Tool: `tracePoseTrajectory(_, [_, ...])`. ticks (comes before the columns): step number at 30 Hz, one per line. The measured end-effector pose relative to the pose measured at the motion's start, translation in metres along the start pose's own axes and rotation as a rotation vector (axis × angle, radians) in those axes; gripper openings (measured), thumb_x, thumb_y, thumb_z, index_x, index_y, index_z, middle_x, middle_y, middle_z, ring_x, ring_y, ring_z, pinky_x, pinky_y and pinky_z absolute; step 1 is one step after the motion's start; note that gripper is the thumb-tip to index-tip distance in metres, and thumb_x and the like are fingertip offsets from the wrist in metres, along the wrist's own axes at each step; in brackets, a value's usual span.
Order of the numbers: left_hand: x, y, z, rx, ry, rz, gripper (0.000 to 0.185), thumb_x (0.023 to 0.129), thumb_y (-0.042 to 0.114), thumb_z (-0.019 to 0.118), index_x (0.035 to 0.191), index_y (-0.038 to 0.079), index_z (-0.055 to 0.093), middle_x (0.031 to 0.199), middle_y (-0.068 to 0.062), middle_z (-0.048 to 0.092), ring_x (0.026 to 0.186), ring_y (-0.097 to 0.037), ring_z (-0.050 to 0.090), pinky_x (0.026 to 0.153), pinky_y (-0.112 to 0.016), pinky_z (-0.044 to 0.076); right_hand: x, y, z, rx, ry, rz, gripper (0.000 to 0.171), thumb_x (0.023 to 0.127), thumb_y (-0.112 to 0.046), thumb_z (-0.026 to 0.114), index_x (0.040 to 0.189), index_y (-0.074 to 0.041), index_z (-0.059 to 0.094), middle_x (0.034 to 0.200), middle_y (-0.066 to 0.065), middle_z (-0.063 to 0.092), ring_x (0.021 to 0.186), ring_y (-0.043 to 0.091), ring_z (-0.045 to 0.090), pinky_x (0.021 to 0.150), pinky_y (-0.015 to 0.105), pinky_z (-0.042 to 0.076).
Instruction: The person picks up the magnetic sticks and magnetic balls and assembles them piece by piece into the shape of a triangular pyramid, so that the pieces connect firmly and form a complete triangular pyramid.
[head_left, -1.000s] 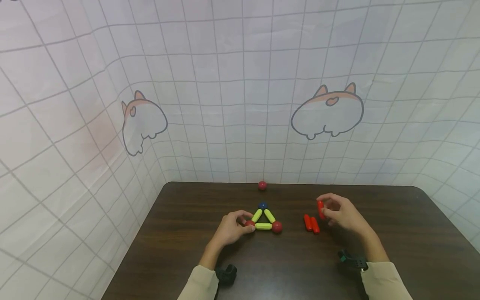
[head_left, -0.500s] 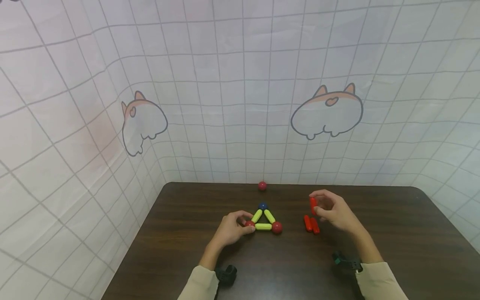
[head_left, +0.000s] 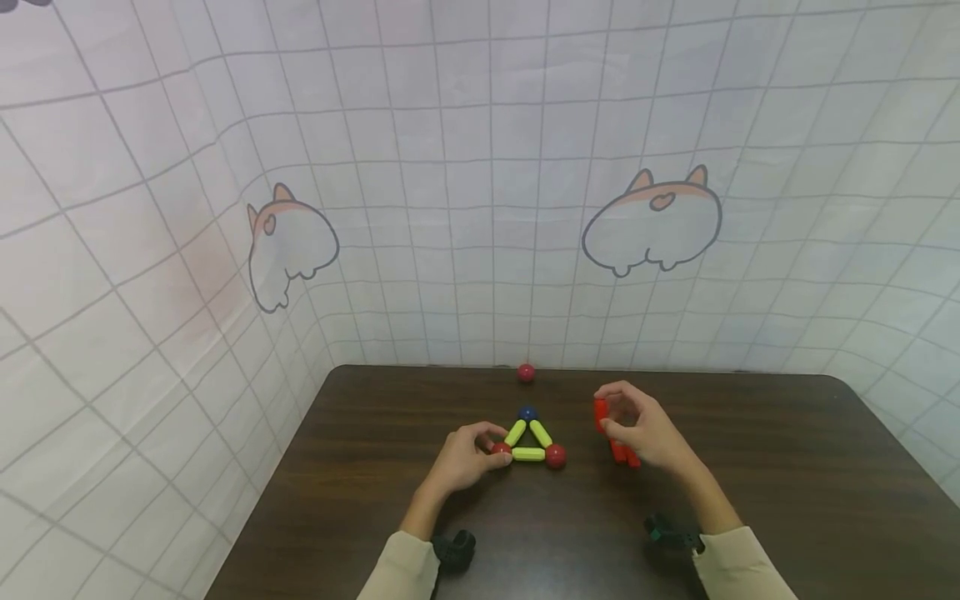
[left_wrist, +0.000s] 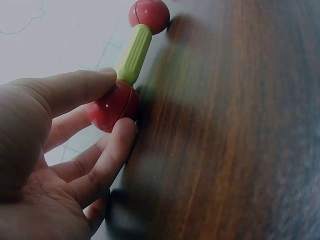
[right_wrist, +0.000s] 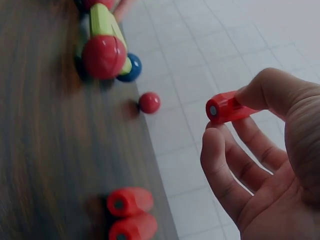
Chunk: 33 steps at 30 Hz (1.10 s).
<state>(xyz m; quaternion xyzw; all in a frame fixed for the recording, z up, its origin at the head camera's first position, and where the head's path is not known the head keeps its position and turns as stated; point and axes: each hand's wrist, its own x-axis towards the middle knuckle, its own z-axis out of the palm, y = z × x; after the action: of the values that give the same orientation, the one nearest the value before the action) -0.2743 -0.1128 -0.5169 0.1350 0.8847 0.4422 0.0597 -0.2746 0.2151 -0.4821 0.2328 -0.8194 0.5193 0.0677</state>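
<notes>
Two red rods [right_wrist: 131, 214] lie clear on the table [head_left: 750, 467] in right wrist view, half hidden from the head. Right hand [head_left: 645, 429] pinches a third rod [right_wrist: 227, 107] aloft; left hand [head_left: 461, 458] pinches the triangle's [head_left: 529, 437] corner ball [left_wrist: 113, 104].

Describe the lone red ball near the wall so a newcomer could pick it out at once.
Start at the far edge of the dark wooden table, where it meets the gridded white backdrop. The small glossy red ball sits there alone, beyond the blue-ball tip of the triangle of yellow-green rods. Unlike the triangle's red corner balls, it joins no rod, and neither hand touches it.
</notes>
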Motion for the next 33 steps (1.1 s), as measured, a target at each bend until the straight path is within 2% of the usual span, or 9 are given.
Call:
tracePoseTrajectory(9, [0.001,-0.002,-0.001,-0.001,-0.002,0.011,0.035,0.088,0.031,0.081,0.120,0.018,0.073,0.094,0.000,0.067,0.077,-0.016,0.055,0.066,-0.032,0.044,0.001,-0.009,0.031,-0.017,0.004,0.005,0.034,0.091,0.003,0.067,0.121,-0.009,0.058,0.097,0.012,0.067,0.077,0.014,0.062,0.060,0.029,0.053])
tracePoseTrajectory(14, [0.001,-0.002,0.000,0.009,-0.002,0.015,0.035,0.088,0.032,0.081,0.120,0.019,0.073,0.094,0.001,0.067,0.077,-0.016,0.055,0.066,-0.032,0.044,0.000,-0.008,0.048,-0.043,-0.002,-0.037,0.034,0.090,0.003,0.070,0.119,-0.010,0.059,0.098,0.009,0.069,0.086,0.017,0.063,0.069,0.029,0.051])
tracePoseTrajectory(17, [0.001,-0.002,0.000,0.009,-0.003,0.015,0.035,0.088,0.031,0.081,0.120,0.019,0.073,0.093,0.001,0.067,0.077,-0.016,0.055,0.066,-0.032,0.044,-0.001,-0.007,0.055,-0.055,-0.001,-0.032,0.035,0.090,0.001,0.072,0.120,-0.011,0.059,0.102,0.009,0.070,0.087,0.017,0.064,0.072,0.028,0.050])
tracePoseTrajectory(25, [0.005,-0.002,0.001,0.010,0.004,0.003,0.035,0.088,0.031,0.082,0.119,0.020,0.073,0.093,0.002,0.067,0.078,-0.015,0.056,0.067,-0.031,0.044,0.002,-0.002,0.064,-0.097,0.003,0.023,0.041,0.088,-0.001,0.076,0.123,-0.017,0.063,0.112,0.005,0.070,0.091,0.016,0.064,0.078,0.033,0.050])
tracePoseTrajectory(33, [0.010,0.001,0.003,0.005,0.019,-0.013,0.034,0.088,0.030,0.081,0.120,0.019,0.073,0.093,0.001,0.067,0.078,-0.015,0.055,0.066,-0.032,0.044,0.009,0.002,0.062,-0.082,-0.007,0.042,0.038,0.087,0.002,0.076,0.119,-0.016,0.064,0.114,0.006,0.069,0.097,0.022,0.065,0.082,0.038,0.053])
